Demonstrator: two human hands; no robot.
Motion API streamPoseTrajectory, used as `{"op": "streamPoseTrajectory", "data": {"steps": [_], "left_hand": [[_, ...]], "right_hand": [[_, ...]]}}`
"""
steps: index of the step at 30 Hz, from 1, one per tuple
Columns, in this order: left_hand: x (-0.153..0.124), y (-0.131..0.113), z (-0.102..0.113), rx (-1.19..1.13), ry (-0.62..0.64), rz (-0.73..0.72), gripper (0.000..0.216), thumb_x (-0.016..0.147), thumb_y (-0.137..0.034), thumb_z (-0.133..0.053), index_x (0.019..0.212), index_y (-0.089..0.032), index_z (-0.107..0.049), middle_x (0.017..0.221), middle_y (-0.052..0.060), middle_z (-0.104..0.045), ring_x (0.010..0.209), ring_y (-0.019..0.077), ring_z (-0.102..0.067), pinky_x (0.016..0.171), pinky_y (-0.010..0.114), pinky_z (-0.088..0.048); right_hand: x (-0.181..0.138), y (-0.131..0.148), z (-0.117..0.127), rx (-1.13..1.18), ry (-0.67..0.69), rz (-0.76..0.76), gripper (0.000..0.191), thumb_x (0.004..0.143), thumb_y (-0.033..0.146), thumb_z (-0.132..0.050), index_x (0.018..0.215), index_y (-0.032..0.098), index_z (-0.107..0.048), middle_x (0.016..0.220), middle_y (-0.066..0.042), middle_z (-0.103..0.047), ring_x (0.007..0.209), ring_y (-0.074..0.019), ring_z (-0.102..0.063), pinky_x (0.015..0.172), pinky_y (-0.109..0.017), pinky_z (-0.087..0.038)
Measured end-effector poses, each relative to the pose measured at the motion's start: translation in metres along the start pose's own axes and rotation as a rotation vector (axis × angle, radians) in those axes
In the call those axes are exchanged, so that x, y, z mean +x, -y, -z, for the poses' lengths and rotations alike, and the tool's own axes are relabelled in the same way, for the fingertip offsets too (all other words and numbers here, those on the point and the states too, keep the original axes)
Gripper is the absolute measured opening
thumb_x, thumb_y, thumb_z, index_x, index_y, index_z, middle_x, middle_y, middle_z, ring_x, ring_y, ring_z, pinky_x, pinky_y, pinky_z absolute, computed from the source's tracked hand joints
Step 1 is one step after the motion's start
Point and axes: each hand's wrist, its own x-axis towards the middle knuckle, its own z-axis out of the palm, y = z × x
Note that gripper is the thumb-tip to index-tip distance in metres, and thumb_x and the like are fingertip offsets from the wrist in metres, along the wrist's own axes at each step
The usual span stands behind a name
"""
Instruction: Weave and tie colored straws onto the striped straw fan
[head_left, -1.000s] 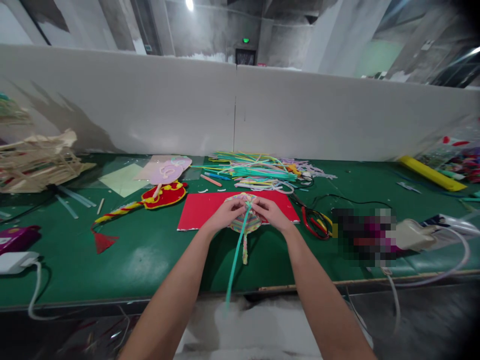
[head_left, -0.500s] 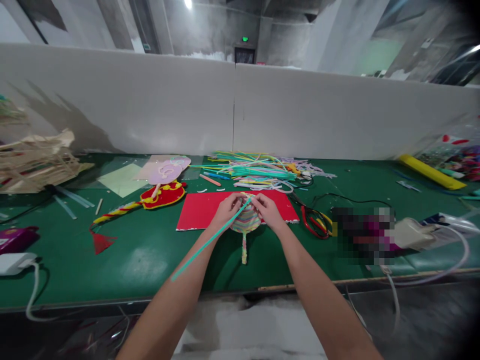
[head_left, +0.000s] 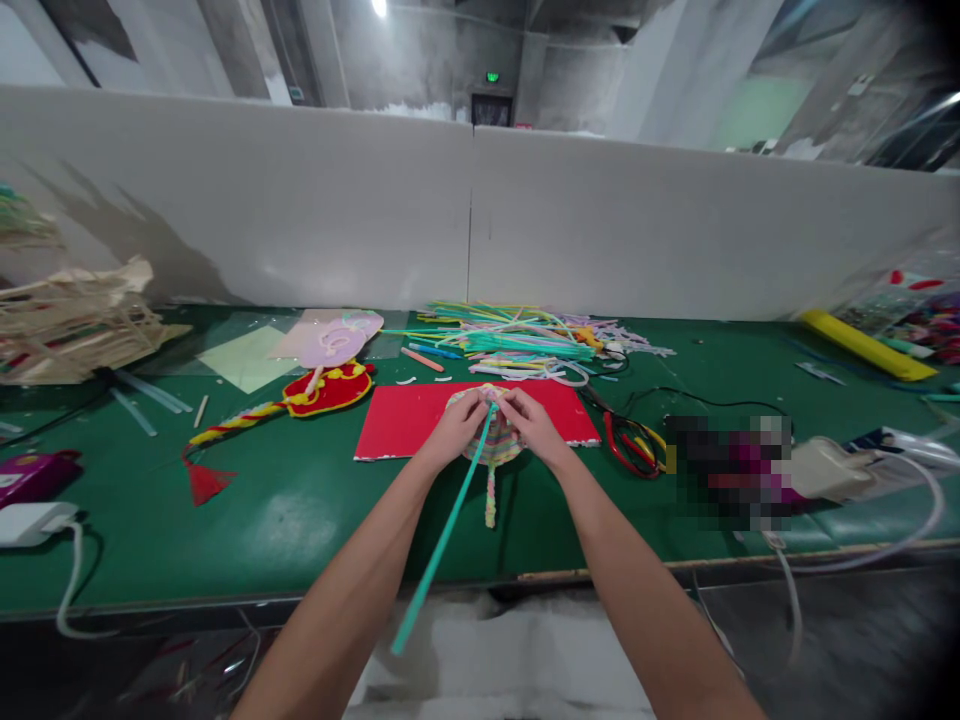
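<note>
A small round fan woven from pastel strips (head_left: 491, 447) lies over the near edge of a red sheet (head_left: 397, 420); its striped handle (head_left: 490, 498) points toward me. My left hand (head_left: 456, 430) and my right hand (head_left: 529, 420) both pinch its top rim, fingers closed. A long teal strip (head_left: 439, 545) runs from that pinched spot down toward me, past the table edge, and crosses my left forearm.
Behind the red sheet lies a heap of coloured strips (head_left: 525, 345). A red and yellow fan with a tassel (head_left: 300, 400) and a pink fan (head_left: 334, 340) lie to the left. Red and black cables (head_left: 630, 440), a glue gun (head_left: 825, 470) and wooden sticks (head_left: 67, 320) lie on the green table (head_left: 300, 520).
The teal strip's free end swung out to the left, then back toward the middle. Both hands stayed pinched on the fan's top rim.
</note>
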Motion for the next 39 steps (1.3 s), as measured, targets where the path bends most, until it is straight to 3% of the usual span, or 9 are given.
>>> {"op": "streamPoseTrajectory", "data": {"steps": [8,12,18,27,33,39], "left_hand": [[-0.001,0.002,-0.001,0.055,0.034,-0.034,0.021,0.085,-0.03,-0.033,0.08,-0.016,-0.047,0.08,0.001,-0.051,0.076,0.0124,-0.046,0.071,0.022,-0.037],[-0.002,0.0,0.0,0.067,0.034,-0.043,0.022,0.085,-0.031,-0.034,0.085,-0.016,-0.05,0.083,0.002,-0.053,0.079,0.013,-0.047,0.073,0.023,-0.038],[-0.002,-0.004,0.004,0.025,0.061,-0.079,0.025,0.086,-0.034,-0.034,0.087,-0.016,-0.052,0.087,0.003,-0.055,0.083,0.0134,-0.049,0.077,0.024,-0.039],[-0.003,-0.009,0.005,0.075,0.084,-0.099,0.027,0.086,-0.034,-0.034,0.082,-0.016,-0.053,0.082,0.002,-0.054,0.079,0.0129,-0.048,0.074,0.023,-0.039],[-0.003,-0.009,0.005,0.056,0.11,-0.098,0.028,0.086,-0.034,-0.033,0.089,-0.016,-0.055,0.084,0.002,-0.055,0.077,0.0124,-0.049,0.072,0.023,-0.039],[-0.003,-0.01,0.005,0.079,0.078,-0.084,0.028,0.086,-0.034,-0.034,0.085,-0.015,-0.055,0.083,0.002,-0.055,0.076,0.0127,-0.048,0.072,0.024,-0.039]], "right_hand": [[0.0,-0.001,-0.002,-0.025,-0.015,0.128,0.02,0.077,0.039,-0.052,0.077,0.02,-0.048,0.07,0.002,-0.049,0.067,-0.0112,-0.05,0.062,-0.023,-0.041],[0.0,-0.002,0.0,-0.017,-0.025,0.124,0.02,0.076,0.037,-0.054,0.075,0.019,-0.048,0.068,0.002,-0.049,0.063,-0.0101,-0.05,0.058,-0.022,-0.041],[0.002,-0.002,0.001,0.109,-0.054,0.046,0.025,0.069,0.039,-0.061,0.078,0.02,-0.049,0.068,0.003,-0.051,0.05,-0.0075,-0.045,0.041,-0.019,-0.037],[0.004,-0.004,0.001,0.169,-0.052,0.002,0.023,0.066,0.037,-0.064,0.073,0.018,-0.054,0.063,0.003,-0.054,0.054,-0.009,-0.049,0.044,-0.02,-0.041],[0.003,-0.004,0.003,0.138,-0.048,-0.055,0.025,0.066,0.04,-0.064,0.073,0.018,-0.054,0.061,0.004,-0.054,0.046,-0.007,-0.046,0.043,-0.02,-0.04],[0.002,-0.004,0.005,0.152,-0.012,-0.029,0.026,0.068,0.042,-0.062,0.073,0.018,-0.053,0.065,0.003,-0.056,0.055,-0.0087,-0.052,0.05,-0.02,-0.042]]}}
